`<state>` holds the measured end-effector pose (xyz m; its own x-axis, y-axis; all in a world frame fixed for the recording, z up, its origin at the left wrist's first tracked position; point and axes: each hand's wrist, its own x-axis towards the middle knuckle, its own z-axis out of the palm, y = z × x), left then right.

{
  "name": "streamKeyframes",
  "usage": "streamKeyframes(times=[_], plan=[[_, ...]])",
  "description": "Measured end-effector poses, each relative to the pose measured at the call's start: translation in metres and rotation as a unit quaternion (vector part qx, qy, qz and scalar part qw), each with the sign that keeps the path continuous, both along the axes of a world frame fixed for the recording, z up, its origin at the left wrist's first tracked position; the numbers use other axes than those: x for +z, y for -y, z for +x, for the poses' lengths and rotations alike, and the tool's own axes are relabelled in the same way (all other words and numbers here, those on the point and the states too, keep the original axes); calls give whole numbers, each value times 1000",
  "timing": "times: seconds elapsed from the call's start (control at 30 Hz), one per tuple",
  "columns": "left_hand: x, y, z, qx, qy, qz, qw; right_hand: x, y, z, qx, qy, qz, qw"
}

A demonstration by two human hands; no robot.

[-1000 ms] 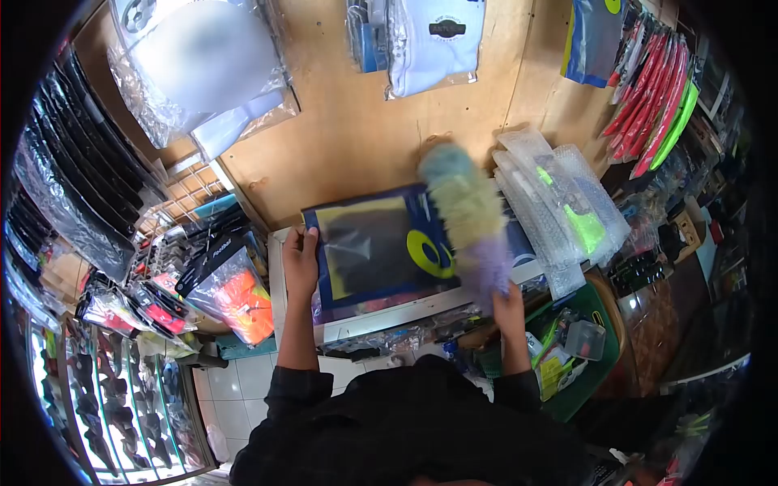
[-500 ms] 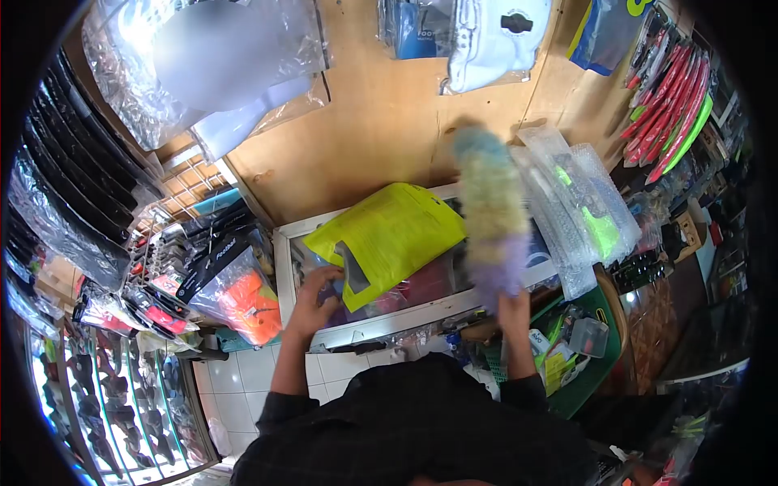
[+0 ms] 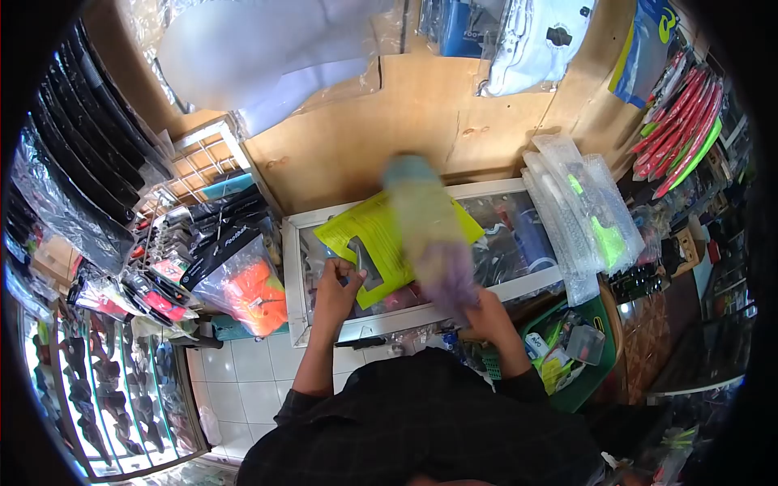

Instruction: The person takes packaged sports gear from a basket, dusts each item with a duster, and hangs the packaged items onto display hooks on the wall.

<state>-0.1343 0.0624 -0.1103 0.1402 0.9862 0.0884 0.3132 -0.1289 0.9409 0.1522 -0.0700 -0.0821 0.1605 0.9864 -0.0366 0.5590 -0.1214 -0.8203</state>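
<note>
In my right hand (image 3: 486, 316) I hold a fluffy duster (image 3: 429, 231), teal at the tip, cream in the middle and purple near the hand. Blurred by motion, it lies across the right part of a bright yellow-green plastic bag (image 3: 361, 235). A grey patch shows near the bag's lower left corner. There my left hand (image 3: 340, 283) has its thumb and fingers closed on the bag's left edge. Under the bag is a white-framed glass display case (image 3: 519, 287) with dark, red and blue goods visible through the glass.
Bubble-wrapped packages (image 3: 579, 219) lie on the case's right end. A green basket (image 3: 579, 389) of small items stands at the lower right. Bagged orange goods (image 3: 255, 300) hang at left. Clear-wrapped packages (image 3: 535, 40) hang on the wooden wall (image 3: 446, 121).
The duster has swung left from beside the bag to over it, tilting as it goes. My left hand has moved up and right onto the bag's edge. The view has shifted slightly.
</note>
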Motion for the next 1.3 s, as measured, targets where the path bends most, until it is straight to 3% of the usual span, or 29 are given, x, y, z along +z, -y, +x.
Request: streamKeyframes(times=[0.03,0.1,0.13,0.17,0.2,0.27,0.33,0.43,0.5,0.57,0.63,0.67,0.73,0.83,0.9,0.97,1.03,1.07,1.1,1.13,1.17,1.23,1.3], plan=[[-8,-1,-1,1,0,0,1000,0,3,-1,78,-2,-61,995],[-14,-4,-1,9,21,160,987,-11,8,-6,109,-37,-33,993],[-17,-7,-1,8,21,161,987,-17,8,-7,141,-71,-5,987],[-9,-8,1,53,166,2,985,-20,4,-5,140,-71,-5,988],[-4,-9,2,96,302,-159,935,-24,2,-4,76,-133,-37,987],[-6,-17,0,99,356,-174,913,-24,0,-5,11,-196,-70,978],[-8,-28,0,98,412,-185,887,-18,-2,-7,65,-105,-13,992],[-15,-39,-3,60,440,-202,873,-25,1,-3,162,-75,-16,984],[-16,-43,-5,32,318,-126,939,-28,-3,0,117,-91,-31,989],[-9,-50,-1,54,305,-144,940,-25,-6,-2,69,-110,-49,990],[-6,-50,-1,73,291,-163,940,-15,-7,-11,-14,-82,51,995],[-5,-52,-3,59,272,-174,945,-17,-3,-10,-16,-82,53,995],[-8,-58,-4,41,256,-180,949,-20,7,-1,93,-26,-71,993],[-17,-57,-8,45,264,-76,961,-8,24,5,97,-51,-45,993],[-10,-56,-18,-14,367,-218,904,-3,26,21,42,-83,-26,995],[-10,-60,-21,4,360,-229,904,-4,29,42,-13,-116,-6,993],[-17,-66,-24,31,342,-199,918,-16,31,68,-139,77,80,984],[-23,-68,-23,22,342,-194,919,-17,32,83,-146,77,86,982],[-27,-67,-22,107,217,-70,968,-17,32,98,-159,110,87,977],[-31,-70,-19,189,87,59,976,-18,30,110,-173,143,88,971],[-16,-66,-9,181,89,65,977,-23,26,119,-181,143,93,968],[29,-39,23,275,-130,275,912,-31,19,135,-249,271,112,923],[41,-24,56,116,-133,317,932,-12,6,131,-270,262,48,925]])
